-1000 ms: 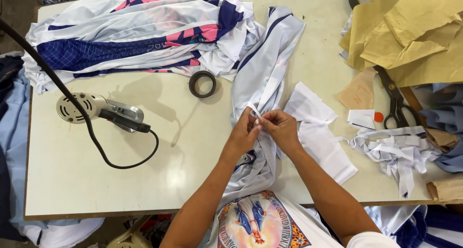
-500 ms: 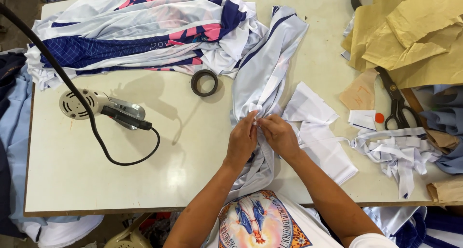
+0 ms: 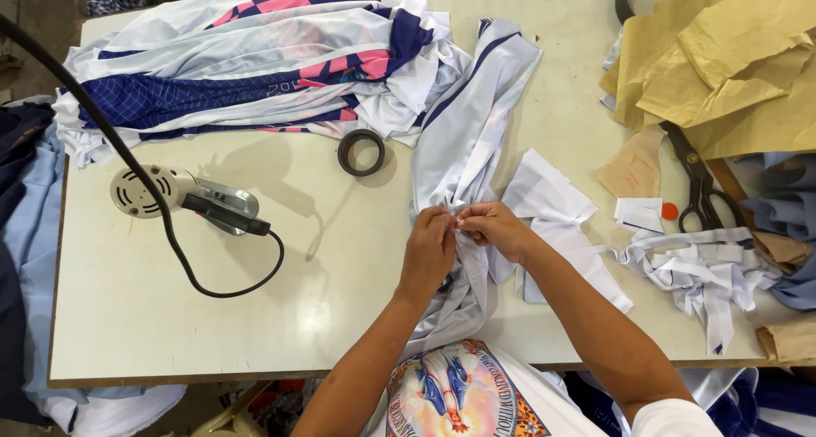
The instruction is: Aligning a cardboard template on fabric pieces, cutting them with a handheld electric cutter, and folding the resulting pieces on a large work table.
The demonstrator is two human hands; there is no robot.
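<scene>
Both hands meet near the worktop's front edge: the left hand (image 3: 429,248) and right hand (image 3: 495,229) each pinch, fingertips together, a fold of the pale blue-striped garment (image 3: 470,139), which runs away from the person. Judging by this, pieces are cut and handling is mid-way. Beyond lie fabric strips (image 3: 697,267), scissors (image 3: 695,182), a tape roll (image 3: 360,151), an electric cutter (image 3: 183,195) and stacked jerseys (image 3: 255,63) on the cream worktop (image 3: 212,318).

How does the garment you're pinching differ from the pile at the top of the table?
The garment is one pale piece with thin dark stripes, stretched in a long strip from the table's far side to its near edge; the pile is several pieces heaped crosswise. The pile shows bold navy and pink blocks; the garment shows none. The left hand and right hand pinch the garment; nothing touches the pile. Both look like glossy printed sportswear fabric.
</scene>
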